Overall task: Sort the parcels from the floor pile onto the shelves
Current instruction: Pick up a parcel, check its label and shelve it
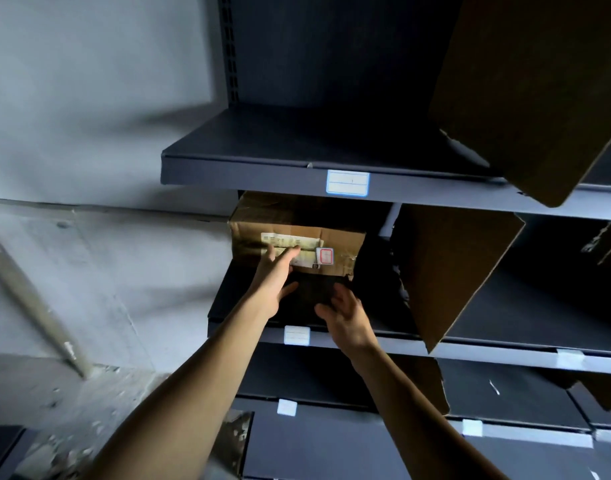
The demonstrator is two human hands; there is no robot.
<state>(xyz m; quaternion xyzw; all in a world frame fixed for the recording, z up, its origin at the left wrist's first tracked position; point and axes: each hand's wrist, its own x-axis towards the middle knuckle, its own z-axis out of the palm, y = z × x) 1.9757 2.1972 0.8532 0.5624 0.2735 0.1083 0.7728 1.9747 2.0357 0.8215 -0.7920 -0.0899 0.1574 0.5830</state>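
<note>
Fingers (284, 257) of the left hand (274, 277) lie straight and flat against the front face of the parcel (297, 230), touching its white shipping label (290, 241) and gripping nothing. Just below and to the right of the parcel, the right hand (348, 317) hovers with its fingers loosely spread and slightly bent, holding nothing and not touching the cardboard. The parcel, a creased brown carton, sits at the left end of a dark metal shelf (487, 355), pushed in from the front edge. A small red-bordered sticker (324, 255) is on the parcel's front, right of the label. Right of the parcel stands a larger brown carton (453, 271), tilted, with a dark gap between the 2. Above the parcel is another shelf (262, 143), whose front edge bears a blue-bordered tag (348, 182). Below the parcel, a white tag (296, 335) is stuck on the shelf edge. Left of the parcel is a pale wall (89, 98).
</note>
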